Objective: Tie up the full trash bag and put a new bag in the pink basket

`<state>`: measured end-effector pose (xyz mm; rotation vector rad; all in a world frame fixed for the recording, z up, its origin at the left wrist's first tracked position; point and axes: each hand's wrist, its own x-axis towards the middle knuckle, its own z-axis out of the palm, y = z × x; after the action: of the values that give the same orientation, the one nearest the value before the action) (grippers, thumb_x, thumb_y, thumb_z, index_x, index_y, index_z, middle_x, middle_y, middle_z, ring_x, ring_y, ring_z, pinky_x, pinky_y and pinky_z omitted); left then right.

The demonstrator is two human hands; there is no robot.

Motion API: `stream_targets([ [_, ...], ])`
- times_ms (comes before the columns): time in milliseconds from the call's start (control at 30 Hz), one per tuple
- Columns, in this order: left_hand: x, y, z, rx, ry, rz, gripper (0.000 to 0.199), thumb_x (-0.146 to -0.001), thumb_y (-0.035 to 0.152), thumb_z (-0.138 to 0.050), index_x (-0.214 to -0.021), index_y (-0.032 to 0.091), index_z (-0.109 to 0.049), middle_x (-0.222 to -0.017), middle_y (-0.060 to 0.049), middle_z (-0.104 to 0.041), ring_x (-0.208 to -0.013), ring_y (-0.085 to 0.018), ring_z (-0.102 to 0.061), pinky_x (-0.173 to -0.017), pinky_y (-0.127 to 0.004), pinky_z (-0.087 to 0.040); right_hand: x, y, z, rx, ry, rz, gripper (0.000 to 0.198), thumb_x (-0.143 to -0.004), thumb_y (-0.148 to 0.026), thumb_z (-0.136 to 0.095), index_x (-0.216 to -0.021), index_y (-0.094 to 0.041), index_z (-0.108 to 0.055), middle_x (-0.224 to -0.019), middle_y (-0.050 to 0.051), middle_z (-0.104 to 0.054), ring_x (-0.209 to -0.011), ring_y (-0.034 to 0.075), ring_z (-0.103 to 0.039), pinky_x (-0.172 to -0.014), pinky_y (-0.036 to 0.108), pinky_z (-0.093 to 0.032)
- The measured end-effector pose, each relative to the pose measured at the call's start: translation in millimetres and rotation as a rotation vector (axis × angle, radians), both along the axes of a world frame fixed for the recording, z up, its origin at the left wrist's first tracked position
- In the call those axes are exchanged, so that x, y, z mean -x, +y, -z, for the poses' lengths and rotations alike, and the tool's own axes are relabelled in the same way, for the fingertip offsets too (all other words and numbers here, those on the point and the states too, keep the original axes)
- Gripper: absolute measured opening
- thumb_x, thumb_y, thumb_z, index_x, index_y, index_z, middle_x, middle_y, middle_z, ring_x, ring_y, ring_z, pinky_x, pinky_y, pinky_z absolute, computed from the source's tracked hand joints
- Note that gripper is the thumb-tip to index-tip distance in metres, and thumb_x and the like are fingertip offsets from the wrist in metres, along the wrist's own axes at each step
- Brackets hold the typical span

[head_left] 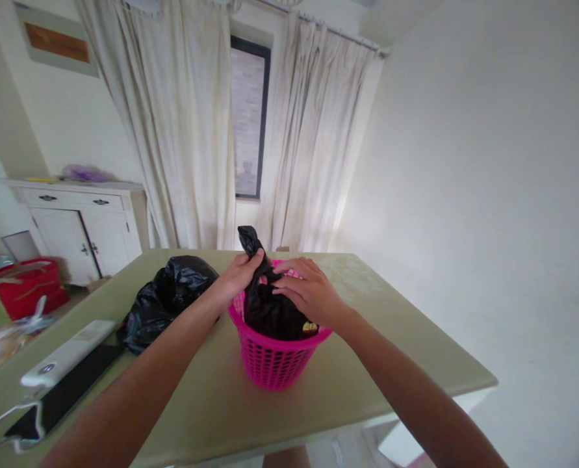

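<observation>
A bright pink plastic basket [277, 357] with slotted sides stands on the table. Black, bag-like material [274, 315] fills it, with a small gold-and-red mark near the right rim. My left hand [243, 272] is closed around the twisted upper end of this black bag, which sticks up above the fingers. On the right side of the bag rests my right hand [311, 292], its fingers stretched out and a little apart. Whether its fingertips pinch any of the material is hard to see. Pink shows between the hands.
Left of the basket lies another crumpled black plastic bag [172, 292] on the pale green table [386, 351]. Nearer me are a white power strip or similar device [69, 351], a black phone-like slab [69, 390] and a white cable [38, 416]. A white cabinet [75, 227] stands beyond.
</observation>
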<state>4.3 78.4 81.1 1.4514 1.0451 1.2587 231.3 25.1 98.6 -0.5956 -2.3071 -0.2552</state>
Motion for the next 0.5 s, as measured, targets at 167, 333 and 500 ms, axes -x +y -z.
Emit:
stream_targets([
  [167, 56, 18, 17.5, -0.051, 0.268, -0.271, 0.072, -0.069, 0.091, -0.064, -0.071, 0.019, -0.070, -0.062, -0.006, -0.069, -0.071, -0.030, -0.069, -0.064, -0.037, -0.052, -63, -6, 5, 0.417, 0.080, -0.147, 0.019, -0.105, -0.031, -0.066, -0.097, -0.021, -0.079, -0.099, 0.006, -0.068, -0.092, 0.016, -0.067, -0.084, 0.031, -0.058],
  [333, 56, 15, 35.6, -0.257, 0.326, -0.219, 0.068, -0.087, 0.077, -0.057, -0.108, 0.014, -0.072, -0.103, -0.014, -0.078, -0.104, -0.036, -0.072, -0.095, -0.048, -0.057, -67, -3, -6, 0.593, 0.250, -0.101, 0.037, -0.107, -0.049, -0.061, -0.091, -0.021, -0.079, -0.101, 0.007, -0.070, -0.096, 0.019, -0.068, -0.091, 0.037, -0.057],
  [500, 31, -33, 20.3, -0.723, 0.535, -0.612, 0.082, -0.095, 0.050, -0.069, -0.161, 0.015, -0.037, -0.158, -0.026, -0.048, -0.149, -0.044, -0.043, -0.123, -0.064, -0.031, -18, 12, -7, 0.729, 0.126, 0.064, 0.061, -0.086, -0.061, -0.082, -0.132, -0.023, -0.071, -0.126, 0.011, -0.074, -0.111, 0.025, -0.070, -0.098, 0.044, -0.057],
])
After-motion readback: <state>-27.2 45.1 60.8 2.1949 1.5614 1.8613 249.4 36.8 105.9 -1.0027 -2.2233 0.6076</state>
